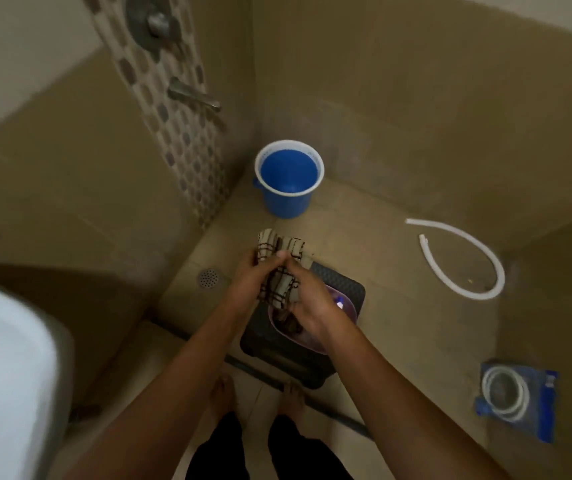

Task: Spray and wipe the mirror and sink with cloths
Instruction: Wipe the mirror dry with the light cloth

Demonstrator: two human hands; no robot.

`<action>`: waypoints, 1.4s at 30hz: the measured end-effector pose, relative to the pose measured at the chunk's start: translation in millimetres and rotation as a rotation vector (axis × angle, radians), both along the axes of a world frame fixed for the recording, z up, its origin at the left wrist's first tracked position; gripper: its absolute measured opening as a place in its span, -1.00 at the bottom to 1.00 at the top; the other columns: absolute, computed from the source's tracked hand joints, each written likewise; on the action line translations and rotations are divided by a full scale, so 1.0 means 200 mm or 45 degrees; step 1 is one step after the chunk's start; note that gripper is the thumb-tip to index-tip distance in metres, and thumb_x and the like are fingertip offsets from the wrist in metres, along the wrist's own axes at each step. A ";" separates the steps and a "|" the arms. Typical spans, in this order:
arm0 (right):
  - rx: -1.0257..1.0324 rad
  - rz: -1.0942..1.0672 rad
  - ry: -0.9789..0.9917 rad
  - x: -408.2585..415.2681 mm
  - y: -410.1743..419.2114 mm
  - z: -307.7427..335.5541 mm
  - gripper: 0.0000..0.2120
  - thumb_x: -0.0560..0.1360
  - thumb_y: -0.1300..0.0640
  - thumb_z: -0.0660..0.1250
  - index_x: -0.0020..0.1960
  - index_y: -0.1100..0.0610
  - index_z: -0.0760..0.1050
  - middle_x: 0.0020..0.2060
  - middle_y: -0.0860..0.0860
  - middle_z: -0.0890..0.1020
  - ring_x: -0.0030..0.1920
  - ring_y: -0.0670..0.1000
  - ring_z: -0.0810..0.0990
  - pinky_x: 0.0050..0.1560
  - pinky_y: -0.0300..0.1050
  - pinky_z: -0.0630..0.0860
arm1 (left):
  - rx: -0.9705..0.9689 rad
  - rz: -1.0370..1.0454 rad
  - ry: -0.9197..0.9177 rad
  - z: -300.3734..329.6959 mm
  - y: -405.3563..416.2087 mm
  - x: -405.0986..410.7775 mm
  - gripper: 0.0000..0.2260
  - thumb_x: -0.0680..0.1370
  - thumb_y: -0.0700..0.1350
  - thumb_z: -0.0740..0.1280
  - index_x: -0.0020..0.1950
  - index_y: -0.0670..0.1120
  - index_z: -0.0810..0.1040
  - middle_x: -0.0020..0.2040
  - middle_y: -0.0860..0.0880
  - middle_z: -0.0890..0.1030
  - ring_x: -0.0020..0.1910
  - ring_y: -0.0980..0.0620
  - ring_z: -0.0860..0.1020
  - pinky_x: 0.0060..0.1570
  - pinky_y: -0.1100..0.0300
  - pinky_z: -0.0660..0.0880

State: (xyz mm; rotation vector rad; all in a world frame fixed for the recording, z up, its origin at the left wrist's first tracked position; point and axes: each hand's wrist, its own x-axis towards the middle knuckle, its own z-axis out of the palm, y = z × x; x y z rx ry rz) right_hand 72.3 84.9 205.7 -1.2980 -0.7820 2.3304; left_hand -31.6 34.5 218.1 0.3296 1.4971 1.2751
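Left hand (pixel 248 282), right hand (pixel 307 301): fingers pressed together around checked cloth (pixel 279 268), above basin (pixel 348 308) on dark stool (pixel 341 280). No readable writing.

My fingers (pixel 279 255) close on a checked woven cloth (pixel 279 289), soft and matt, beige with dark lines. Below it sits a glossy translucent purple plastic basin (pixel 348 308) on a dark, ribbed matt plastic stool (pixel 341 282). The blue plastic bucket (pixel 289 199) has a smooth white rim. Beige floor tiles (pixel 381 237) look smooth with a dull sheen. The tap (pixel 192 95) is brushed metal against a mosaic tile strip (pixel 187 133). A white plastic hose (pixel 464 258) lies smooth; the white sink (pixel 3 358) looks glossy ceramic.
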 end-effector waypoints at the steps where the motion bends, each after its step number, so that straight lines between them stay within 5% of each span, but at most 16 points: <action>1: 0.021 0.014 0.003 -0.03 -0.02 0.02 -0.67 0.60 -0.05 0.23 0.27 0.09 0.54 0.12 0.09 0.67 0.10 0.06 0.65 -0.02 -0.04 0.60 | 0.004 0.042 0.064 0.01 -0.05 -0.05 -0.70 0.56 -0.08 0.38 0.28 -0.10 0.56 0.10 -0.06 0.69 0.08 -0.01 0.68 -0.07 0.18 0.62; 6: 0.135 0.184 0.106 -0.17 -0.15 0.10 -0.66 0.59 0.03 0.28 0.31 0.13 0.53 0.15 0.13 0.66 0.18 0.16 0.62 0.25 0.22 0.50 | -0.050 0.229 0.191 0.08 -0.31 -0.28 -0.81 0.57 -0.17 0.38 0.16 -0.15 0.62 0.08 -0.16 0.69 -0.01 -0.06 0.68 0.02 0.06 0.63; 11: 0.122 0.426 0.226 -0.32 -0.32 0.19 -0.62 0.51 0.19 0.36 0.32 0.19 0.51 0.20 0.19 0.63 0.22 0.22 0.59 0.26 0.27 0.47 | -0.008 0.374 0.151 0.21 -0.62 -0.43 -0.80 0.56 -0.22 0.38 0.16 -0.22 0.62 0.02 -0.16 0.72 -0.05 -0.06 0.70 -0.19 0.19 0.63; 16: 0.165 0.642 0.325 -0.47 -0.61 0.28 -0.48 0.37 0.19 0.49 0.31 0.23 0.51 0.22 0.24 0.60 0.23 0.25 0.57 0.27 0.31 0.45 | 0.079 0.410 0.191 0.30 -1.01 -0.54 -0.80 0.51 -0.24 0.42 0.13 -0.19 0.65 0.02 -0.18 0.71 0.03 -0.15 0.68 -0.01 0.05 0.61; 22: 0.335 0.823 0.294 -0.64 -1.11 0.42 -0.63 0.41 0.40 0.42 0.20 0.29 0.57 0.12 0.25 0.65 0.16 0.26 0.62 0.12 0.20 0.58 | 0.093 0.479 0.290 0.42 -1.61 -0.63 -0.79 0.51 -0.23 0.42 0.13 -0.17 0.67 0.01 -0.14 0.72 -0.04 -0.04 0.68 -0.18 0.13 0.59; 27: 0.467 0.965 0.312 -0.76 -1.54 0.51 -0.58 0.34 0.40 0.49 0.19 0.29 0.58 0.10 0.26 0.66 0.14 0.27 0.63 0.14 0.25 0.56 | 0.115 0.629 0.391 0.52 -2.10 -0.66 -0.80 0.50 -0.24 0.44 0.10 -0.22 0.65 -0.01 -0.16 0.72 -0.09 -0.05 0.69 -0.22 0.15 0.60; 31: 0.501 1.003 0.334 -0.83 -1.87 0.58 -0.72 0.40 0.41 0.44 0.08 0.21 0.60 0.02 0.23 0.68 0.07 0.25 0.66 0.11 0.29 0.56 | 0.061 0.754 0.595 0.59 -2.41 -0.70 -0.79 0.44 -0.23 0.51 0.05 -0.21 0.66 -0.08 -0.16 0.73 -0.14 -0.02 0.70 -0.17 0.11 0.61; 36: 0.535 1.022 0.400 -0.93 -2.12 0.70 -0.66 0.46 0.38 0.39 0.22 0.28 0.53 0.09 0.27 0.65 0.11 0.28 0.63 0.14 0.29 0.55 | 0.003 0.821 0.804 0.70 -2.66 -0.76 -0.84 0.44 -0.22 0.52 0.00 -0.13 0.68 -0.13 -0.07 0.73 -0.13 0.01 0.69 -0.04 0.12 0.60; 40: 0.553 1.019 0.461 -1.02 -2.20 0.84 -0.70 0.45 0.38 0.41 0.17 0.23 0.56 0.06 0.21 0.68 0.06 0.20 0.67 0.08 0.17 0.60 | -0.076 0.819 1.054 0.80 -2.76 -0.82 -0.92 0.48 -0.12 0.50 -0.07 0.01 0.66 -0.30 0.14 0.65 -0.29 0.21 0.57 -0.16 0.15 0.53; 42: 0.603 1.001 0.499 -1.07 -2.21 0.92 -0.71 0.44 0.38 0.42 0.15 0.21 0.58 0.02 0.17 0.70 0.06 0.19 0.68 0.06 0.14 0.61 | -0.144 0.835 1.250 0.88 -2.78 -0.85 -0.86 0.50 -0.10 0.46 0.04 0.04 0.63 -0.14 0.13 0.66 -0.15 0.19 0.58 -0.06 0.15 0.51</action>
